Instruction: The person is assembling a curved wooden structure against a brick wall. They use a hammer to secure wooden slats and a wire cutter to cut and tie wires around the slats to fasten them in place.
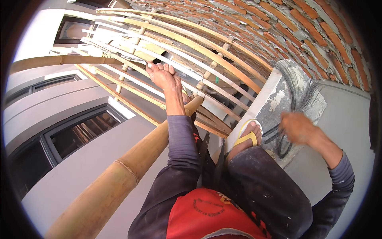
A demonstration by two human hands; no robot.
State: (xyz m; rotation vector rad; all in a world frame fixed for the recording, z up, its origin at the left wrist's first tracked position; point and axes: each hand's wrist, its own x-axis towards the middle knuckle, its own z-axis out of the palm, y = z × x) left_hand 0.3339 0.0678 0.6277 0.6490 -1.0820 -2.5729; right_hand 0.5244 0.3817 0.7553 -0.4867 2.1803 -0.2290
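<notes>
The left hand point(163, 77) is reaching up over a frame of long, flat strips point(238, 74), and its fingers are showing bent and close together. I cannot tell if they are holding anything. The right hand point(297, 128) is looking blurry, so I cannot tell if its fingers are wide or narrow. It is hovering over the gray ledge point(274, 99), where the white paint is peeling. A bunch of thin gray wires point(296, 89) is lying on that ledge, just above the right hand in the view, and its ends are spreading out toward the brick wall point(302, 24). A dark loop point(283, 150) is sitting by the same hand, on its left side. One foot is resting near the edge of the ledge, and it is wearing a sandal point(247, 138) with a yellow strap. A fat bamboo pole point(123, 169) is slanting up from the bottom left and passing under the left sleeve point(181, 137). A thinner bamboo pole point(59, 60) is coming in from the left and pointing toward the left hand. Below that one, a dark window point(83, 135) is showing in a pale wall.
</notes>
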